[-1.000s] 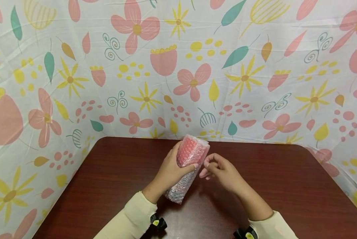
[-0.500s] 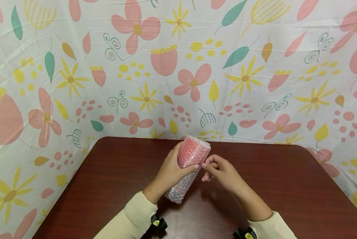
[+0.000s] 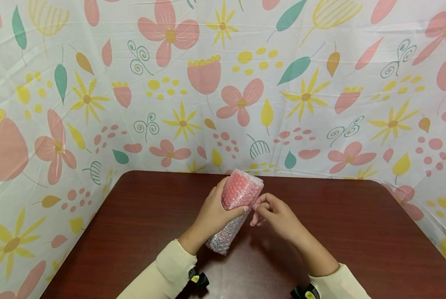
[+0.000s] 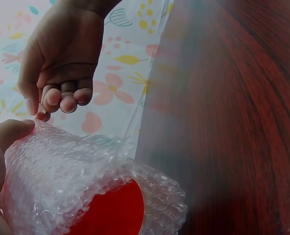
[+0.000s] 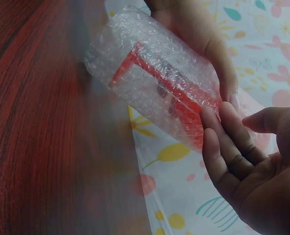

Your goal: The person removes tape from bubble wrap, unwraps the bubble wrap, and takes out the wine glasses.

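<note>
A long bubble-wrapped package (image 3: pixel 241 193), with something red showing through the clear wrap, tilts over the table. My left hand (image 3: pixel 213 207) grips it around the middle, thumb across the front. In the left wrist view, one end of the package (image 4: pixel 86 181) lets a smooth red surface with a curved edge show. At its right side, my right hand (image 3: pixel 275 214) pinches the edge of the wrap between thumb and forefinger, close to the left thumb. The other fingers of that hand curl beside the package. Through the wrap (image 5: pixel 159 78), the right wrist view shows a red band around a pale area.
A dark reddish-brown table (image 3: pixel 163 195) with rounded back corners lies under the hands. A white cloth (image 3: pixel 241 137) printed with flowers and leaves hangs behind and along the sides. Black wrist cameras sit by both cream sleeves (image 3: pixel 174 265).
The right hand shifts slightly at the edge of the wrap, and the package's upper end moves a little to the right. The left hand keeps its grip.
</note>
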`<action>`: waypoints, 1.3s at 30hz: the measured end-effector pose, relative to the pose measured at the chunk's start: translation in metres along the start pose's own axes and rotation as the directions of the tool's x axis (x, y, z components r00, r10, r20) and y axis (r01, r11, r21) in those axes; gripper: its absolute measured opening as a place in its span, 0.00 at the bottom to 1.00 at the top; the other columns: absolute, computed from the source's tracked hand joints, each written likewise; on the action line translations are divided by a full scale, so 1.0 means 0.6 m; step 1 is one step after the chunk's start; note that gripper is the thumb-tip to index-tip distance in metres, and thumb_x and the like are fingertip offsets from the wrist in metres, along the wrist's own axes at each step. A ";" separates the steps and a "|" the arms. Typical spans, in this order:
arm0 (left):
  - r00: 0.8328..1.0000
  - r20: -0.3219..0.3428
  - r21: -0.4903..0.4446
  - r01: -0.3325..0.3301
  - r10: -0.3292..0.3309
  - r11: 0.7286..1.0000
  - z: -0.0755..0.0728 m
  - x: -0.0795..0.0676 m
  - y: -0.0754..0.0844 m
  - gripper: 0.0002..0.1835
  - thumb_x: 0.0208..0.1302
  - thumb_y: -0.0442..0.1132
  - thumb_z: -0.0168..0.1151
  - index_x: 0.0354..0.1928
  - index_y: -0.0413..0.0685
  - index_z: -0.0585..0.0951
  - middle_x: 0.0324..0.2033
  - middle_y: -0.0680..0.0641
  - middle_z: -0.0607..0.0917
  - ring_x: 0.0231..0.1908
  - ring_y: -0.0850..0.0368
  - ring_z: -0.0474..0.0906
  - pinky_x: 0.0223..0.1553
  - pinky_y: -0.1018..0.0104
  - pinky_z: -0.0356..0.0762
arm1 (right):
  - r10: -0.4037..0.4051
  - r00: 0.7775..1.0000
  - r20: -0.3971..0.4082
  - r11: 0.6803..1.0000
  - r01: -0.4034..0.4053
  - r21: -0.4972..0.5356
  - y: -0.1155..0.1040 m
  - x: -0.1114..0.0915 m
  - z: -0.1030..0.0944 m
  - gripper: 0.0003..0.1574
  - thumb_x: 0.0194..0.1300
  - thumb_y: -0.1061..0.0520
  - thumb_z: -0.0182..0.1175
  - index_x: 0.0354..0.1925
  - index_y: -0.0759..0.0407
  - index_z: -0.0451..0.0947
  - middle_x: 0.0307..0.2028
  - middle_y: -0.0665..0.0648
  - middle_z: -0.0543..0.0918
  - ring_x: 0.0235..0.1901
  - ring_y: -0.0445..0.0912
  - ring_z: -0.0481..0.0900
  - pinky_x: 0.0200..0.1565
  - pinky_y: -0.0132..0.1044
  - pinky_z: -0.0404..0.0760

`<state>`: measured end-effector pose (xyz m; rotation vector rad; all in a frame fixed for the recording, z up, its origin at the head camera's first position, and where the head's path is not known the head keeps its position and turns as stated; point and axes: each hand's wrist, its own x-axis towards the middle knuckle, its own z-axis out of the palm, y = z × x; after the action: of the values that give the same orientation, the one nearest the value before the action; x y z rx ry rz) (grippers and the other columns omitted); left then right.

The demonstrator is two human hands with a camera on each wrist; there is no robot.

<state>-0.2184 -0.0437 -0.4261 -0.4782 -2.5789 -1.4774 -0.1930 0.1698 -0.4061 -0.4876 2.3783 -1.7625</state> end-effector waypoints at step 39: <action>1.000 -0.024 0.041 0.011 -0.010 0.999 -0.001 -0.003 0.002 0.52 0.51 0.60 0.77 0.76 0.68 0.59 0.59 0.46 0.75 0.52 0.52 0.77 0.54 0.52 0.77 | 0.002 0.997 0.081 1.000 -0.001 -0.016 -0.007 -0.005 -0.005 0.16 0.79 0.57 0.50 0.50 0.71 0.67 0.28 0.63 0.85 0.29 0.51 0.88 0.36 0.48 0.87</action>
<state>-0.2160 -0.0438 -0.4254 -0.4402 -2.5920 -1.4208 -0.1904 0.1722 -0.4013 -0.5484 2.3380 -1.6909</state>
